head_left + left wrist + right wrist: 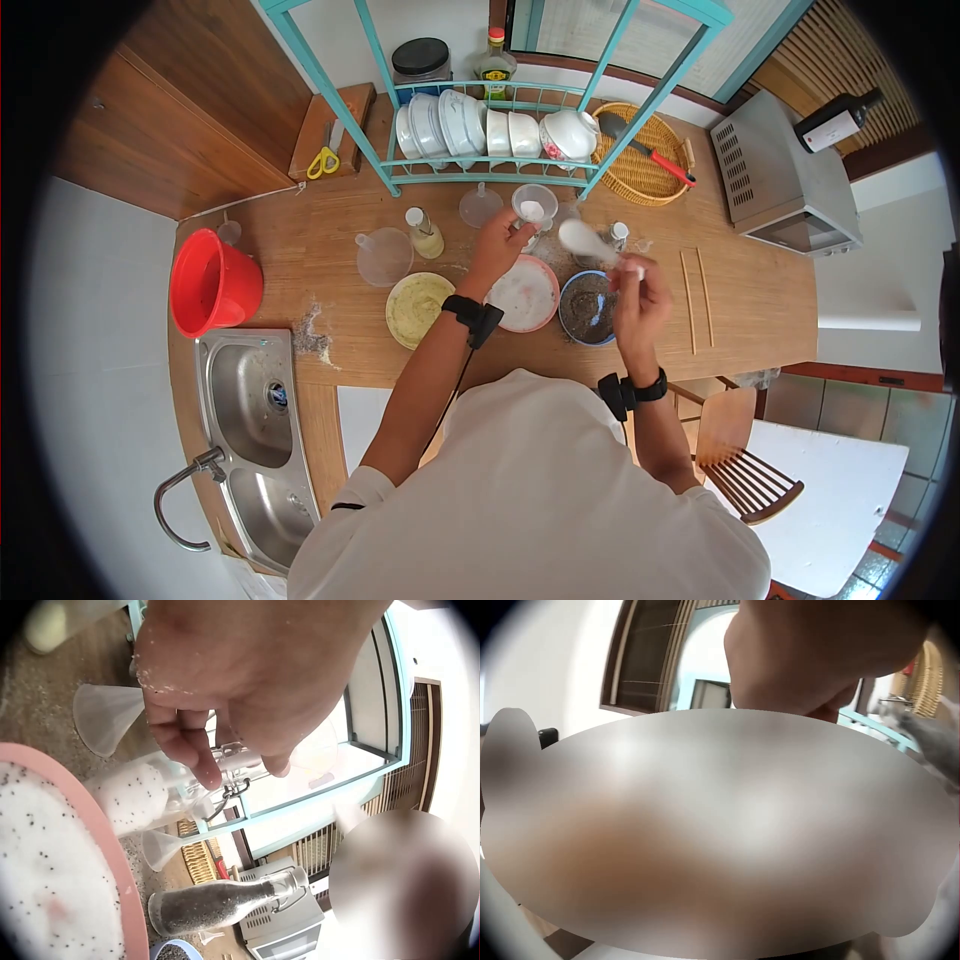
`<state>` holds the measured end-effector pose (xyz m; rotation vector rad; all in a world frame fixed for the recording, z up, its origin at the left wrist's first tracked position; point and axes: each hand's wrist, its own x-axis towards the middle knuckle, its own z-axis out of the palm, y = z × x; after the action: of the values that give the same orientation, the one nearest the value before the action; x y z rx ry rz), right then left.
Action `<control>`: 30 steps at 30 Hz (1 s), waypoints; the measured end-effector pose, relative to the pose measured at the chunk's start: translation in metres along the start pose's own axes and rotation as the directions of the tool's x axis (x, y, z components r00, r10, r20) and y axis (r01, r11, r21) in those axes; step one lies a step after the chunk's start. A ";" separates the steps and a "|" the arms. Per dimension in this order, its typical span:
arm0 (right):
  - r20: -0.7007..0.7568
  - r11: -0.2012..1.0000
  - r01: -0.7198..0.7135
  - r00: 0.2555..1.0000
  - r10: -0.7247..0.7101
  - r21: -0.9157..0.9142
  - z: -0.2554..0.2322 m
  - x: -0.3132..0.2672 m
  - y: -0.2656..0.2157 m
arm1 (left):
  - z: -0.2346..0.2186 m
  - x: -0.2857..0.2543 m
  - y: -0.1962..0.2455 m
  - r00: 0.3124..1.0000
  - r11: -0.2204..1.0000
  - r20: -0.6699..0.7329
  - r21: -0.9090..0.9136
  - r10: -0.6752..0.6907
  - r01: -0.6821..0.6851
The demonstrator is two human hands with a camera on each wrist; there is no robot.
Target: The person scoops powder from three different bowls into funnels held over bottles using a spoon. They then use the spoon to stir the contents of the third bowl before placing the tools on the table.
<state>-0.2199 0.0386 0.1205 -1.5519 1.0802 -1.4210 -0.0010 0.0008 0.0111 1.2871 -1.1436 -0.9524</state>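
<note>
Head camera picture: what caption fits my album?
Left hand steadies a funnel while right hand lifts a white spoon.

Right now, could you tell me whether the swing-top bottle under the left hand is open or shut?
Open: the left hand holds the bottle at its neck, a funnel sits in its mouth, and white grains show inside.

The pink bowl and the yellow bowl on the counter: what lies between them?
In the head view, only the person's left forearm, with its black wrist strap, crosses above the gap between the yellow bowl and the pink bowl; the counter there looks bare.
</note>
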 end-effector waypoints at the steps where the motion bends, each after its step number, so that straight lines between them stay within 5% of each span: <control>1: 0.090 0.997 -0.068 0.993 0.071 -0.031 -0.004 -0.008 0.014 | 0.000 0.000 -0.001 1.000 1.000 -0.002 0.000 0.011 -0.011; 5: 0.336 0.947 -0.275 0.887 0.316 -0.165 -0.006 -0.044 0.075 | 0.001 0.000 -0.002 1.000 0.999 0.006 -0.021 0.029 -0.029; 10: 0.397 0.916 -0.381 0.827 0.399 -0.126 0.003 -0.066 0.107 | 0.001 -0.001 0.005 1.000 1.000 0.003 -0.005 0.015 -0.015; 13: 0.372 0.747 -0.655 0.724 0.581 0.109 0.009 -0.069 0.124 | 0.002 -0.001 0.005 1.000 1.000 -0.016 -0.022 -0.001 0.001; 17: 0.325 0.546 -0.807 0.590 0.739 0.225 0.006 -0.066 0.125 | 0.001 0.000 0.001 1.000 1.000 -0.009 -0.027 0.006 -0.006; 22: 0.308 0.512 -0.807 0.587 0.749 0.293 -0.009 -0.045 0.098 | 0.002 0.000 -0.001 1.000 0.999 -0.013 -0.045 0.013 -0.013; 30: 0.249 0.703 -0.590 0.806 0.537 0.397 -0.026 0.023 0.014 | 0.000 0.001 -0.004 1.000 0.999 -0.002 -0.040 -0.013 0.013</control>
<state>-0.2468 0.0125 0.1184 -0.8361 0.9478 -1.0321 -0.0009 -0.0002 0.0076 1.2648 -1.1106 -0.9790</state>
